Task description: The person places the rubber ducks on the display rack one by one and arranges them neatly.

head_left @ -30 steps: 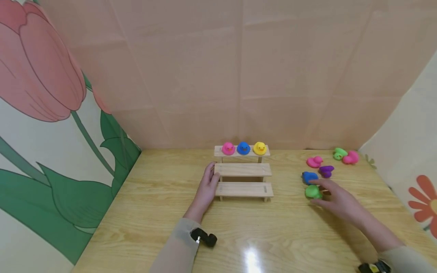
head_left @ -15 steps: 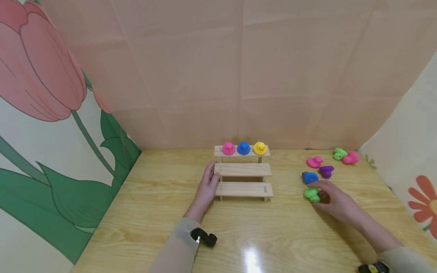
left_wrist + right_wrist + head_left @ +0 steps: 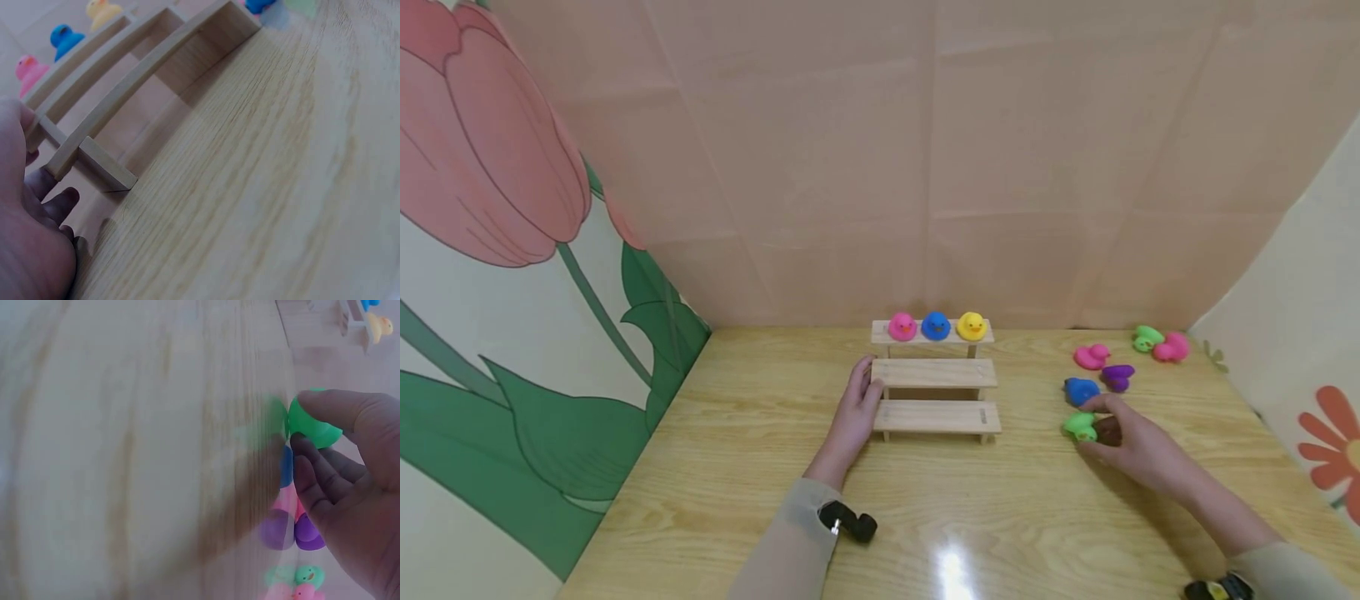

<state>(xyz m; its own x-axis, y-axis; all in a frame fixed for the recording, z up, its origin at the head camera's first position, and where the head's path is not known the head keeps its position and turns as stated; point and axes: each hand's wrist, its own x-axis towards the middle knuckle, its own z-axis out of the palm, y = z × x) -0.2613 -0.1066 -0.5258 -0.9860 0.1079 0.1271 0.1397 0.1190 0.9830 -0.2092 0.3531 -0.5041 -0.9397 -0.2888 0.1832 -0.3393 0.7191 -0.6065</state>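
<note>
Over last second, green duck [image 3: 1079, 426] turning in right hand [image 3: 1138, 442], head now showing. We are pinching it between thumb and fingers, so judging it gripped rather than merely reached for. Duck lying at about half past three from stepped wooden stand [image 3: 936, 373]; blue duck [image 3: 1081, 391] sitting at its twelve. Left hand [image 3: 855, 408] grasping stand at eight o'clock, probably steadying. Brands, writing: we are reading none; small mark [image 3: 984, 414] on lowest plank, three o'clock end, proving illegible.

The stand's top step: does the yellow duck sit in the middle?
No, on the wooden stand, the blue duck sits between the pink duck and the yellow duck.
</note>
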